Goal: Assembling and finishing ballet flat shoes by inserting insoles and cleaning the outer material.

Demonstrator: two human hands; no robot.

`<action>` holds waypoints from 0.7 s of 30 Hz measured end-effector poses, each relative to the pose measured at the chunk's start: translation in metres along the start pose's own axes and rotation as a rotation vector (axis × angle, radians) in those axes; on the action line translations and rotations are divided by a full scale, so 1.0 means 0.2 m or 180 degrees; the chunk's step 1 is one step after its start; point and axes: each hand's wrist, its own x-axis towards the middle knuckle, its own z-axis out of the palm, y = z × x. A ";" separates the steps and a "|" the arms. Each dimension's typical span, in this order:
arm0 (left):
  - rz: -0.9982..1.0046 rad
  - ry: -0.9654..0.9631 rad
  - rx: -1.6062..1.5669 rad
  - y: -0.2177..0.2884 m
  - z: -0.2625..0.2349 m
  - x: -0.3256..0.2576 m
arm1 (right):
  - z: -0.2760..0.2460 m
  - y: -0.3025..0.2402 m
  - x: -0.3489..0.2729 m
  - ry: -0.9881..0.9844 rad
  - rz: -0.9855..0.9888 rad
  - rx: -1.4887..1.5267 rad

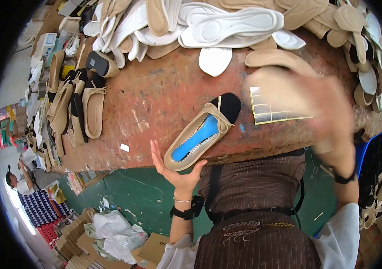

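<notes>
A beige ballet flat (190, 142) with a black toe and a thin bow lies at a slant on the worn red-brown table. Inside it shows a blue strip (196, 138) with pale jagged edges alongside. My left hand (177, 175) is at the heel, fingers and thumb spread on either side of it. Smeared by motion, my right hand (334, 112) is over the right part of the table. A blurred beige insole (274, 87) extends from its fingers. Under the insole lies a sheet of pale stickers (271, 112), partly covered.
White insoles (231, 28) and beige ones (307, 13) are heaped along the far edge. Several beige shoes (61, 107) stand at the left. A small white tag (124, 147) lies near the front edge. Shoes fill a blue-rimmed crate (372, 143) at right; a person (25, 179) is far left.
</notes>
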 end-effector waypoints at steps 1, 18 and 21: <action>-0.0021 -0.0059 0.0022 0.00 0.00 0.00 | 0.16 -0.03 0.02 -0.0194 -0.0370 0.0138; -0.0121 -0.0015 -0.0439 -0.04 0.01 -0.02 | 0.96 -0.31 0.16 -0.1612 -0.0703 0.1043; -0.0119 -0.0088 -0.0599 -0.07 0.00 -0.04 | 0.96 -0.32 0.18 -0.1670 -0.0758 0.0966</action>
